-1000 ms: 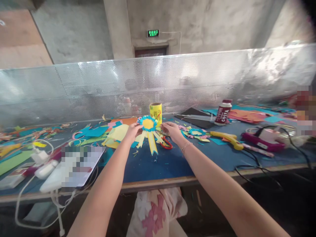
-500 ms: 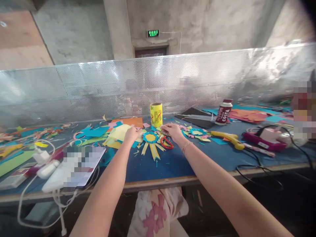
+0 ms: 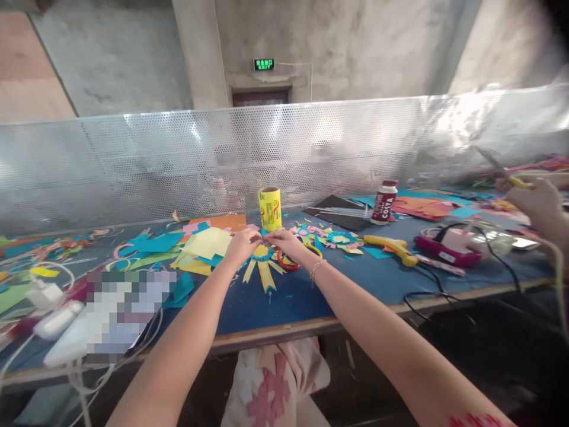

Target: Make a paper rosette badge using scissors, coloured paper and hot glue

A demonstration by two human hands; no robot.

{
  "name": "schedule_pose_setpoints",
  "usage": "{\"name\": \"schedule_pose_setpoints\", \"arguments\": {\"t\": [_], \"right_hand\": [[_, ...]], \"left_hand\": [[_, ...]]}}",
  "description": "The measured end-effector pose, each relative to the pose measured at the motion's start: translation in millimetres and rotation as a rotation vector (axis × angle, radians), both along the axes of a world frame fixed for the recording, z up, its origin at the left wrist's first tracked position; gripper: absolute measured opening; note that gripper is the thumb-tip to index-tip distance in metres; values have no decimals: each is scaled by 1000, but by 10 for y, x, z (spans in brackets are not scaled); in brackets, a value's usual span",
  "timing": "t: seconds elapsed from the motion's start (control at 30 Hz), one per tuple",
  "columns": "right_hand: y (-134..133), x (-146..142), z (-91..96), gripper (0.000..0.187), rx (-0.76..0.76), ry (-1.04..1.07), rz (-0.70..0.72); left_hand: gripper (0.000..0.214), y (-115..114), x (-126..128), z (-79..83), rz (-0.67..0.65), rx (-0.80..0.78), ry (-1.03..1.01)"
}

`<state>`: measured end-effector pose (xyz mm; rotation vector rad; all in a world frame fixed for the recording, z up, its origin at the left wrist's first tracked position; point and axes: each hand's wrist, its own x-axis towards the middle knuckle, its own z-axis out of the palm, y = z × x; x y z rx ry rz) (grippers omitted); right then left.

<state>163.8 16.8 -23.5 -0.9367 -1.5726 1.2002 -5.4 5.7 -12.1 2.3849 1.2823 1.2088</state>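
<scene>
My left hand (image 3: 243, 246) and my right hand (image 3: 287, 243) meet above the top of a blue and yellow paper rosette (image 3: 265, 277). The fingertips of both are pinched almost together; whatever lies between them is too small to make out. Below the hands, the rosette's yellow ribbon tails with blue edging spread toward the table's front. Red-handled scissors (image 3: 291, 265) lie partly under my right hand. Just behind the hands stands a yellow printed roll (image 3: 270, 209). Pale yellow paper (image 3: 207, 243) is beside my left hand.
A second rosette (image 3: 340, 238) and a yellow glue gun (image 3: 393, 247) with a black cord lie to the right. Behind them stands a maroon bottle (image 3: 384, 203). Cables and a white device (image 3: 66, 347) occupy the left front. At far right a co-worker's hand (image 3: 536, 201) holds a pointed tool.
My hands have come together over the rosette; before, they were apart on either side of it. A co-worker's hand with a pointed tool has appeared at the right. The view has shifted slightly.
</scene>
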Motion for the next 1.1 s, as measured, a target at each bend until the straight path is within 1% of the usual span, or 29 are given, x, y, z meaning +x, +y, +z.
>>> {"name": "schedule_pose_setpoints", "arguments": {"t": [0.1, 0.27, 0.33, 0.47, 0.57, 0.63, 0.7, 0.8, 0.9, 1.0, 1.1], "right_hand": [[3, -3, 0, 8, -7, -14, 31], [-10, 10, 22, 7, 2, -40, 25], [-13, 13, 24, 6, -10, -37, 31], [-5, 21, 9, 6, -41, -13, 60], [-1, 31, -1, 8, -55, 1, 89], [-5, 37, 1, 9, -60, -7, 103], [-17, 39, 13, 9, -56, -26, 98], [-41, 40, 41, 15, -37, -58, 79], [-59, 43, 62, 21, -14, -95, 77], [-62, 50, 69, 21, 2, -121, 78], [-56, 56, 69, 19, 2, -121, 85]], "left_hand": [[17, 6, -12, 0, -3, 15, 30], [19, -21, 14, 8, 4, 6, 48], [20, -39, 19, 12, 14, 20, 88], [20, -75, 26, 27, 31, 104, 244], [22, -100, 45, 54, 55, 186, 402], [22, -115, 62, 76, 44, 222, 484], [21, -128, 78, 95, 15, 241, 522], [21, -149, 94, 113, -7, 239, 528], [22, -167, 101, 123, -30, 179, 478], [23, -173, 102, 129, -65, 105, 400], [22, -165, 96, 122, -74, 82, 345]]}}
